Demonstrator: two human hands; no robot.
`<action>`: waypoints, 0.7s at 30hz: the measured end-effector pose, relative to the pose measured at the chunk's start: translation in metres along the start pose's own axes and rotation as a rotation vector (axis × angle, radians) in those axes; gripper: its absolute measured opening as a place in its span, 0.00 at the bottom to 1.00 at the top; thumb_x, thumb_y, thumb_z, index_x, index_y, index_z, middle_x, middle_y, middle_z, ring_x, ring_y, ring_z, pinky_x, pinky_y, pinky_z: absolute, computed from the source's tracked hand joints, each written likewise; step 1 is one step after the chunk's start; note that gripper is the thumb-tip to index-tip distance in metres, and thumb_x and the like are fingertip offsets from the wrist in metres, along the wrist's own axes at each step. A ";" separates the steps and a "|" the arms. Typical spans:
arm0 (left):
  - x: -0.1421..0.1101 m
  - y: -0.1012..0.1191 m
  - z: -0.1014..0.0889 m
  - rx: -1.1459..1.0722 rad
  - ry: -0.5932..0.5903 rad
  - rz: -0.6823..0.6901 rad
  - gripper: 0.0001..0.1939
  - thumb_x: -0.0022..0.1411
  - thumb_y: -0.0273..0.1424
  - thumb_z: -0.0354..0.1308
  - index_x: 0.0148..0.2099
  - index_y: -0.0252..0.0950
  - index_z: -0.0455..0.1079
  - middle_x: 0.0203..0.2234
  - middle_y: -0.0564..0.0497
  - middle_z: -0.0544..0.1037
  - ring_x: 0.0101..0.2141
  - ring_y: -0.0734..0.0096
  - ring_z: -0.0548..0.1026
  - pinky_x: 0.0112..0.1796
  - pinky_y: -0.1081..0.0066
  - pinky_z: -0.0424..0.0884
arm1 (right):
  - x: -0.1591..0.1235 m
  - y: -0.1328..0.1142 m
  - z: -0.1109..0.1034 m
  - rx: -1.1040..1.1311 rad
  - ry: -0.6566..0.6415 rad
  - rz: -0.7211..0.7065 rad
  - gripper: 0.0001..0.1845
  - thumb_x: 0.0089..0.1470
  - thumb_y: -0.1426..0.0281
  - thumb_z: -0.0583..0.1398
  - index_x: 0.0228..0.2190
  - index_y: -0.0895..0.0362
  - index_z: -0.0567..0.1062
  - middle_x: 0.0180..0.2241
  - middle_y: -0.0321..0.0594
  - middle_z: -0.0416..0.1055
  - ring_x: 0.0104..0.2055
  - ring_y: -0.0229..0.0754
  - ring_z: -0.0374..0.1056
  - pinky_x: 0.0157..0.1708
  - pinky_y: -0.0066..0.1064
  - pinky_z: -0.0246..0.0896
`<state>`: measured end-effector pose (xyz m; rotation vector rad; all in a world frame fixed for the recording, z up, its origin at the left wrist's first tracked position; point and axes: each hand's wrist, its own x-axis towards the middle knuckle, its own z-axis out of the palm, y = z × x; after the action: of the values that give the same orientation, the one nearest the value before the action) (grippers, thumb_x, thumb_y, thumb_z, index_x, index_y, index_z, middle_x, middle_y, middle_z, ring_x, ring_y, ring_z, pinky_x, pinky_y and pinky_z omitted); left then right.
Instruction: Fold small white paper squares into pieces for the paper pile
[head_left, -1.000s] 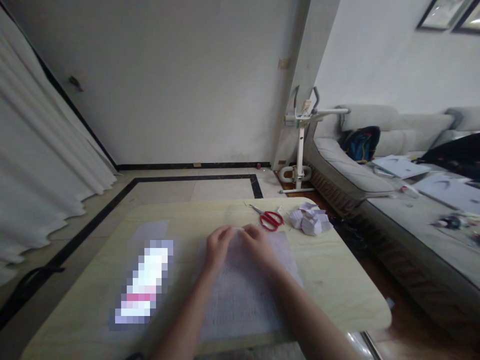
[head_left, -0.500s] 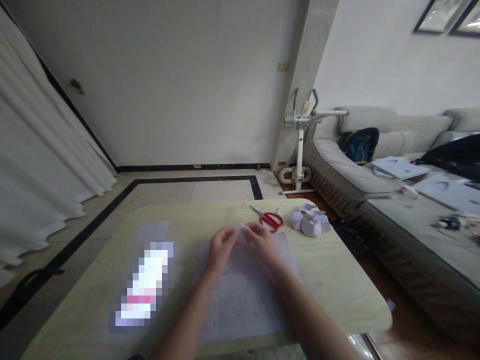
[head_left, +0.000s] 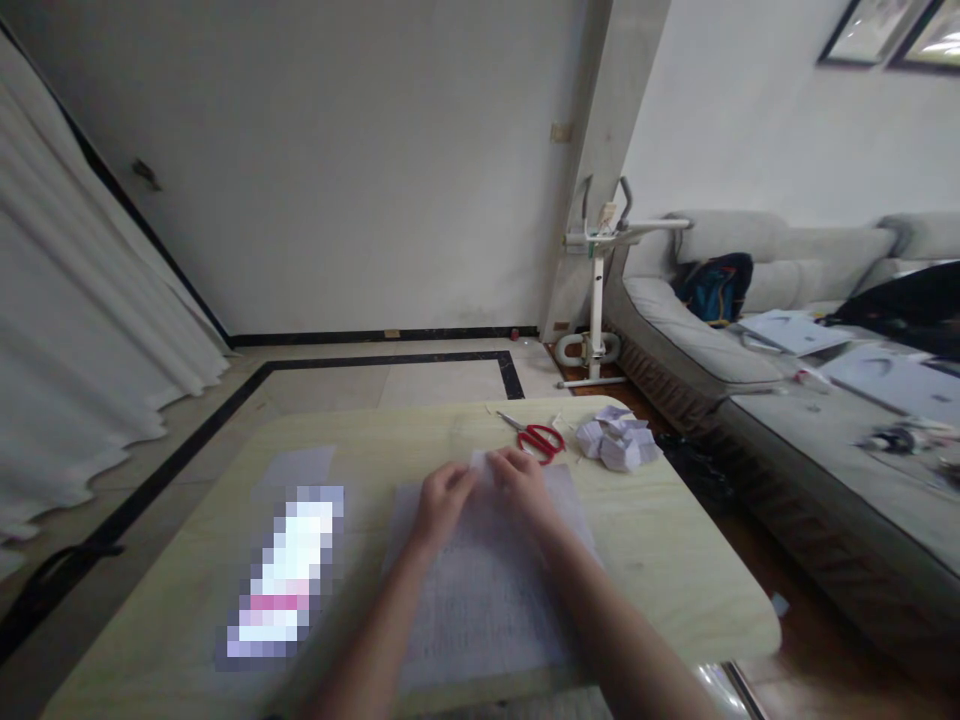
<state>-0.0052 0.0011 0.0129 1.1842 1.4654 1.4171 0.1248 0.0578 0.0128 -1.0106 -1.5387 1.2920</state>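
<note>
Both hands sit mid-surface, over the far edge of a large sheet of paper [head_left: 491, 590] lying flat on the pale wooden surface [head_left: 675, 560]; the sheet runs from the middle of the surface down to its near edge. Left hand [head_left: 441, 505] and right hand [head_left: 525, 487] are just beside each other, fingers curled in and pinching a small white piece of paper [head_left: 480, 462] between them at the sheet's far edge; the piece stands up slightly off the sheet. Can't tell whether that piece is a separate scrap or a folded-up corner of the sheet, too blurred. Both forearms come in from the near edge and cross the sheet. Red-handled scissors [head_left: 538, 437] lie flat near the far edge, just beyond and to the right of the right hand, not touched. Right of the scissors, toward the far right corner, a heap of small folded white paper pieces [head_left: 619, 440], apart from the hands. Left half of the surface carries a pixelated white-and-pink object [head_left: 289, 575], well apart from the left hand, and a pale thin sheet [head_left: 296, 465] just beyond it toward the far left corner.
</note>
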 end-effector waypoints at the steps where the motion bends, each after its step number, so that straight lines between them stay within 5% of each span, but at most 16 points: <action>1: 0.000 0.001 0.000 -0.001 -0.019 -0.012 0.16 0.53 0.41 0.58 0.24 0.33 0.68 0.17 0.55 0.68 0.21 0.74 0.66 0.24 0.76 0.61 | 0.000 0.000 -0.001 0.003 0.001 -0.018 0.16 0.52 0.61 0.56 0.18 0.56 0.66 0.16 0.32 0.60 0.20 0.36 0.58 0.20 0.25 0.54; 6: -0.002 0.006 0.000 -0.029 -0.045 -0.021 0.15 0.53 0.41 0.58 0.24 0.33 0.69 0.17 0.56 0.68 0.21 0.74 0.66 0.24 0.76 0.61 | -0.001 -0.004 -0.002 0.000 -0.019 -0.051 0.17 0.52 0.61 0.56 0.17 0.56 0.64 0.16 0.32 0.59 0.21 0.36 0.58 0.21 0.26 0.54; 14: 0.002 -0.004 0.000 -0.035 0.087 0.001 0.17 0.55 0.41 0.58 0.23 0.33 0.67 0.15 0.57 0.66 0.19 0.76 0.64 0.22 0.77 0.60 | -0.002 0.000 0.005 -0.062 -0.039 -0.066 0.14 0.53 0.61 0.57 0.22 0.57 0.69 0.20 0.34 0.65 0.23 0.36 0.61 0.24 0.26 0.56; 21: 0.003 -0.001 -0.001 -0.068 0.086 -0.004 0.16 0.53 0.41 0.59 0.35 0.32 0.73 0.24 0.52 0.76 0.25 0.71 0.72 0.27 0.76 0.66 | 0.000 0.004 0.002 -0.155 -0.071 -0.139 0.13 0.54 0.65 0.57 0.22 0.57 0.68 0.21 0.35 0.66 0.25 0.37 0.62 0.26 0.26 0.56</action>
<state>-0.0071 0.0033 0.0117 1.0905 1.4650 1.5193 0.1234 0.0575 0.0083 -0.9436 -1.7540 1.1362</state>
